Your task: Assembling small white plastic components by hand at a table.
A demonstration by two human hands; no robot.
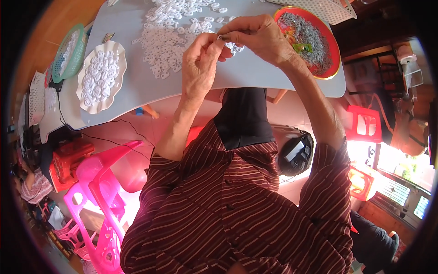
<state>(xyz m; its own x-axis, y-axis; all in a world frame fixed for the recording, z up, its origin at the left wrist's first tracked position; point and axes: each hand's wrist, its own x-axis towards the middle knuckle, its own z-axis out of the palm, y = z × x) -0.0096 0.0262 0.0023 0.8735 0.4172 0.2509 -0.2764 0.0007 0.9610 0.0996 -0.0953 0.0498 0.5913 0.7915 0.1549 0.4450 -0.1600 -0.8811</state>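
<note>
Peeking from between pinched fingers [239, 38], one mostly hidden, apparently white piece [220, 37].

- One left hand [199, 59] and one right hand [261, 40], two in total
- One small pale piece [221, 37] pinched between the two, so far as visible
- White oval pieces [100, 75], too many to count
- Small grey pieces [315, 51], likewise beyond counting
- One grey table [137, 84]
- One wavy-edged white dish [122, 64]
- One round red tray [336, 52]
- One green basket [81, 45]
- At least two white perforated baskets [335, 13]
- At least three red stools [73, 153]
- At least one pink chair [89, 173]
- At least two other people [37, 188], both only partly in view
</note>
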